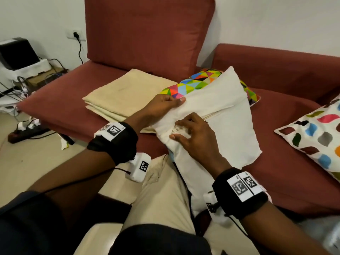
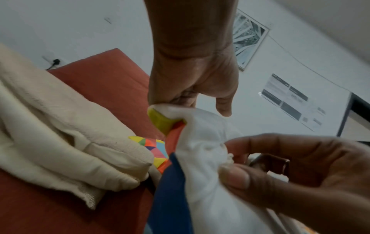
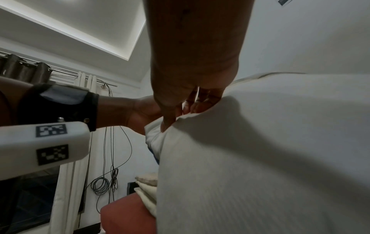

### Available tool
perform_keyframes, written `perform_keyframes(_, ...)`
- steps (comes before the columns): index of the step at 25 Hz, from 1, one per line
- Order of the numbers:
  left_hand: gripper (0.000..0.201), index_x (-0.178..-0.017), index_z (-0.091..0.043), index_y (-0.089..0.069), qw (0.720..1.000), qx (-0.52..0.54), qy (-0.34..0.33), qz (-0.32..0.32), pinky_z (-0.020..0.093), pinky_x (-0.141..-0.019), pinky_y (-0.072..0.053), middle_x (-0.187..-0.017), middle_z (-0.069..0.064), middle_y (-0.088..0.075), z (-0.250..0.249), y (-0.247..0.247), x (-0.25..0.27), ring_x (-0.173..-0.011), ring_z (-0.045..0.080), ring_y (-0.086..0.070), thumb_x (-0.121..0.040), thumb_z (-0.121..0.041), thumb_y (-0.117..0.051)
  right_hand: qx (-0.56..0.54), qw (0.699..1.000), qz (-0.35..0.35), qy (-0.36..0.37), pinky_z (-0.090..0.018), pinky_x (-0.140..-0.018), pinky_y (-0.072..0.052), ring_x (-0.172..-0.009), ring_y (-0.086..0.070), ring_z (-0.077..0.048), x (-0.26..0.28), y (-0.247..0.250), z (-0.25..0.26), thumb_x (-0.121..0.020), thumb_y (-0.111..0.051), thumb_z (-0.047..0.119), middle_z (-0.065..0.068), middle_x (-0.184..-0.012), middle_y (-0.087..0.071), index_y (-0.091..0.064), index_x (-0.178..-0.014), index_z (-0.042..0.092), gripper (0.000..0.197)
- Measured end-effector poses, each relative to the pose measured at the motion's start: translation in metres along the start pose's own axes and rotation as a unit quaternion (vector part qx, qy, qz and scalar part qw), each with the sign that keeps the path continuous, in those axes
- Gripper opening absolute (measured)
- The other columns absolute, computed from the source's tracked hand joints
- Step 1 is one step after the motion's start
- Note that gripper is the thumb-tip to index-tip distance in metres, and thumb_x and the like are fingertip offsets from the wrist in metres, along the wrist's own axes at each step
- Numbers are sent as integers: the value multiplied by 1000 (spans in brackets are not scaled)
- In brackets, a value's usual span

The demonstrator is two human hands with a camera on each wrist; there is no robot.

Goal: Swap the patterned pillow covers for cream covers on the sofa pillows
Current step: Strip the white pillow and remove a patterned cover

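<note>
Each forearm carries a broad black wrist strap (image 1: 114, 139), the right strap (image 1: 241, 192) at about 4 o'clock in the head view. White labels with black square-code markers (image 1: 112, 130) sit on top of both. A white camera box (image 1: 139, 167) bearing another code hangs beneath the left wrist, with a thin black cable (image 1: 120, 170) plugged in. The trousers (image 1: 161, 196) are cream; dark sleeves (image 1: 27, 218) show at 8 o'clock. A ring (image 1: 205, 120) sits on a right finger.

folded cream covers (image 1: 117, 96) left, spotted pillow (image 1: 316, 137) right, bare sofa seat (image 1: 276, 115) between
</note>
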State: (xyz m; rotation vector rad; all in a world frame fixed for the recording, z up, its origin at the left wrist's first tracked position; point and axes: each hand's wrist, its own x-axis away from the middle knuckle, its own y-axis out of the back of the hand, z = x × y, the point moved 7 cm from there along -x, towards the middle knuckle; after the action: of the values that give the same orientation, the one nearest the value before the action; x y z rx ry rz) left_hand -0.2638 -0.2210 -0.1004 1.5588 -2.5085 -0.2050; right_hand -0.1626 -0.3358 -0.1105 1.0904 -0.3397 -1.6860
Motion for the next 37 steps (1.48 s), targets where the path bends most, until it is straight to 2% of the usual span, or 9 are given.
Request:
perform_keyframes(6,38,-114,-4,-64,999,-31,15,-6,23,-76,-52,-107,7,-69,24,23,30,-92,16,-64,-91,-35,-63,-26,1000,5,-5,-17,-66,-38,-87,-56,-9,1,-19,-3,-82,-76,37,8,-96,-61,-73,-90,21,19)
perform_keyframes(9,60,-116,-12,-54,986,-141,35,-80,21,-63,-50,-102,-4,-64,48,40,44,-85,8,-62,-79,-57,-69,-55,998,5,-27,-16,-64,-38,-80,-52,-3,-2,-14,-8,-80,-77,37,10,-91,-61,-71,-87,23,17)
perform_keyframes(11,79,-113,-12,-56,987,-129,86,-43,28,-56,-55,-95,3,-68,66,36,49,-74,12,-66,-63,-71,-74,-82,996,-3,-32,-20,-64,-42,-76,-51,-3,-4,-12,-8,-78,-79,34,8,-88,-62,-70,-84,23,16)
perform_keyframes(13,71,-110,-10,-62,991,-118,63,10,32,-57,-56,-93,9,-71,67,24,45,-70,16,-68,-64,-61,-80,-102,994,4,-25,-21,-63,-43,-72,-52,-2,-5,-11,-8,-78,-79,31,8,-86,-63,-71,-85,20,15)
perform_keyframes(16,47,-108,-9,-64,994,-107,-15,-9,26,-53,-51,-89,6,-70,54,22,41,-71,16,-63,-74,-36,-82,-122,992,40,-6,-27,-63,-48,-70,-56,-6,-8,-8,-10,-79,-79,26,9,-85,-68,-73,-89,20,13)
perform_keyframes(20,37,-106,-2,-64,994,-97,-43,2,25,-48,-50,-84,12,-69,52,25,38,-62,16,-63,-80,-23,-79,-76,991,107,1,-38,-69,-54,-74,-61,-9,-23,-4,-9,-83,-75,24,10,-84,-69,-74,-87,21,6)
perform_keyframes(28,55,-114,-3,-59,990,-90,-102,38,13,-53,-46,-83,-5,-67,44,24,46,-63,-5,-63,-69,-30,-74,39,976,204,60,-38,-70,-52,-78,-54,-11,-34,-14,3,-87,-70,27,6,-86,-60,-71,-90,19,9)
perform_keyframes(33,68,-119,-5,-56,989,-99,-106,37,43,-64,-59,-101,14,-69,44,22,48,-85,28,-69,-65,-42,-73,97,963,227,105,-41,-70,-52,-81,-52,-16,-29,-21,5,-96,-57,21,2,-96,-52,-64,-99,14,11)
perform_keyframes(37,58,-117,-4,-57,988,-115,-98,24,46,-66,-58,-101,18,-68,45,23,47,-85,36,-68,-69,-31,-74,199,940,200,190,-43,-58,-49,-79,-50,-24,-19,-25,9,-95,-53,12,-7,-103,-49,-57,-98,9,5)
